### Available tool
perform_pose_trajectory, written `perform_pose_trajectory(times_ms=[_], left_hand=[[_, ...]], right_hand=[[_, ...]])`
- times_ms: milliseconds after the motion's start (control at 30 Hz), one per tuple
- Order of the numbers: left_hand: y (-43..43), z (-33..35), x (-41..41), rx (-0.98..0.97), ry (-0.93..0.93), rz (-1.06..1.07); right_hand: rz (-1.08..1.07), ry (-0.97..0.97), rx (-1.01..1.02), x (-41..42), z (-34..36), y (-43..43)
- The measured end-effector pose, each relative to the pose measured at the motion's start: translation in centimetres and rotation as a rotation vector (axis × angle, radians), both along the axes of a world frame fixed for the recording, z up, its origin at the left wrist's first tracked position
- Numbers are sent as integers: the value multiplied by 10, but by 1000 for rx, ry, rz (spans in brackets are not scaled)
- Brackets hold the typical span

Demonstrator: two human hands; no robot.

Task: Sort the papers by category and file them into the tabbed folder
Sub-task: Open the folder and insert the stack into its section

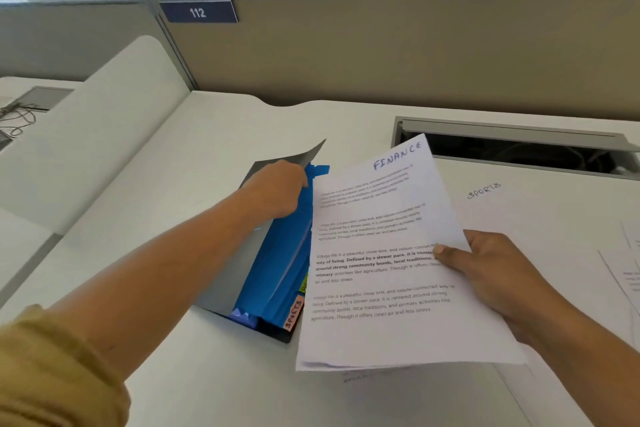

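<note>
at the centre of the white tabletop [214, 135], a tabbed folder [284, 253] lies open, its grey cover [291, 158] raised at the far end and its blue dividers fanned beneath. along the near right edge of the dividers sit a pink tab [293, 314] hand-lettered "sports" and, just beyond it, a green tab [304, 282] whose lettering is too small to read. the left hand [277, 189], reaching from a mustard sleeve [52, 374], rests at the folder's far end between cover and dividers; its fingers bend down into the gap with the tips hidden, so it cannot be told whether they pinch a divider or merely press on it. the right hand [485, 267] holds the finance papers [381, 253], a thin stack headed "finance", tilted above the tabletop and overlapping the folder's right side; thumb on top and fingers underneath pinch the stack's right edge. to the right, flat on the tabletop, lies a sheet [519, 218] headed "sports", with what appear to be further sheets [627, 274] at the frame's edge. behind runs an open cable tray [512, 146] and a beige partition [381, 45] bearing a blue label [198, 12] numbered 112.
</note>
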State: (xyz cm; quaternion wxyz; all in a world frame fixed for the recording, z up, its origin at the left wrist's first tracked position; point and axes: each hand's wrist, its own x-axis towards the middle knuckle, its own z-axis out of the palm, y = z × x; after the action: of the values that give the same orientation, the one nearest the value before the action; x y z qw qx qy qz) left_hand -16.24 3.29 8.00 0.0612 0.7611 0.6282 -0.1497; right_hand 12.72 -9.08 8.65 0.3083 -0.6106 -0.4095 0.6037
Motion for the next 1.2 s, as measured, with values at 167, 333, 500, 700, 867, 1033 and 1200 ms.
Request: perform_pose_trajectory(times_ms=[167,333,500,700,867,1033,1200], left_hand=[[0,4,16,6,84,-31],[-2,8,35,7,83,-37],[-8,12,50,-15,97,-68],[-16,20,63,-33,59,-63],[-13,19,66,-13,-41,-55],[-15,19,68,24,-104,-67],[-15,18,68,66,-125,-34]], right_hand=[[14,-98,-1,-9,7,17],[-24,-139,0,-7,10,26],[-66,-160,32,-2,7,26],[-54,-215,122,-6,1,24],[-46,-249,168,-12,-6,21],[-43,-258,209,-21,-11,18],[29,-228,214,-33,-20,13]])
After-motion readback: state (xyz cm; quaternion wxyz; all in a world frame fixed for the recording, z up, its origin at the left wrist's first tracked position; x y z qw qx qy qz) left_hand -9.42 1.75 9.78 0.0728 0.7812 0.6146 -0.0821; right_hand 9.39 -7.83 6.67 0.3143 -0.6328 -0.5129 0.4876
